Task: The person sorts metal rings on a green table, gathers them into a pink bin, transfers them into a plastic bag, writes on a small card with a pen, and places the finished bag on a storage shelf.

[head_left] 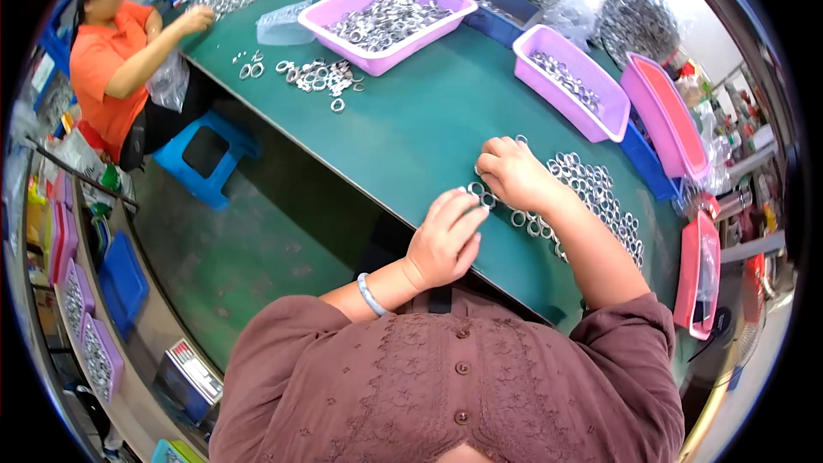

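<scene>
A spread of small metal rings (591, 197) lies on the green table under and to the right of my right forearm. My right hand (517, 173) is over the left end of this spread, palm down, its fingers bent and pinched on a metal ring (478, 171) that shows partly at the fingertips. My left hand (444, 238) is near the table's front edge, fingers half bent and thumb apart, with no ring visible in it. Its fingertips are beside a few loose rings (489, 201) between the two hands.
A lilac tray (377, 60) of rings is at the back, with a ring pile (317, 77) before it. Another lilac tray (605, 127), a blue bin (506, 32) and pink trays (696, 287) line the far and right sides. A person (111, 60) sits far left near a blue stool (206, 159).
</scene>
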Motion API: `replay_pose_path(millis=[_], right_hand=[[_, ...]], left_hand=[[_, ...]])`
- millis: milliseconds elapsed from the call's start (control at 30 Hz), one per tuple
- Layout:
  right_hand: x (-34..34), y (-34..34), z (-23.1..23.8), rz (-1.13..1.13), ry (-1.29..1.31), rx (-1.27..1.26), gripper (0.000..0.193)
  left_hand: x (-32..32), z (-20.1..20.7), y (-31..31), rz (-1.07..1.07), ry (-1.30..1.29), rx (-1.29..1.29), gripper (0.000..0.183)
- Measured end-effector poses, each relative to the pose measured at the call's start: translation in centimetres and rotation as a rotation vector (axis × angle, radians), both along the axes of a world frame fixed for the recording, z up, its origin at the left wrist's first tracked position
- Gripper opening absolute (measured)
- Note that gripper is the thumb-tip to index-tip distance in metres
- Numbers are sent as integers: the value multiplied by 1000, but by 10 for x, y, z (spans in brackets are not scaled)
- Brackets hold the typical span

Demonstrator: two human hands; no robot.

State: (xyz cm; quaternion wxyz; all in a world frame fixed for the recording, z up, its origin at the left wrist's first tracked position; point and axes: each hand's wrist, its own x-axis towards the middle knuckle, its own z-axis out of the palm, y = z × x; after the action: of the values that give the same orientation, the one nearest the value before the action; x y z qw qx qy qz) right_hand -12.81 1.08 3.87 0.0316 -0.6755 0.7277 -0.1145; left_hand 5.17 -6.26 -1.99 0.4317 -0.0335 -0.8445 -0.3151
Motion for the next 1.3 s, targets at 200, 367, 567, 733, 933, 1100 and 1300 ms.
replay_pose_path(millis=[200, 367, 567, 733, 933, 1100, 1300], right_hand=[[-5, 62, 12, -32, 34, -78, 23], [-8, 151, 29, -260, 63, -156, 41], [12, 283, 22, -571, -30, 43, 93], [40, 323, 1, -800, -15, 129, 97], [36, 322, -16, -823, -12, 83, 93], [26, 311, -18, -716, -32, -11, 83], [20, 298, -26, -693, -22, -78, 79]], left_hand=[[-5, 4, 2, 79, -391, -69, 68], [-35, 33, 11, 49, -868, -217, 99], [-84, 40, 32, -86, -942, -315, 113], [-105, 43, 58, -116, -968, -421, 116], [-109, 38, 82, -135, -905, -502, 107], [-107, 37, 96, -140, -846, -496, 104], [-109, 34, 113, -268, -697, -472, 99]])
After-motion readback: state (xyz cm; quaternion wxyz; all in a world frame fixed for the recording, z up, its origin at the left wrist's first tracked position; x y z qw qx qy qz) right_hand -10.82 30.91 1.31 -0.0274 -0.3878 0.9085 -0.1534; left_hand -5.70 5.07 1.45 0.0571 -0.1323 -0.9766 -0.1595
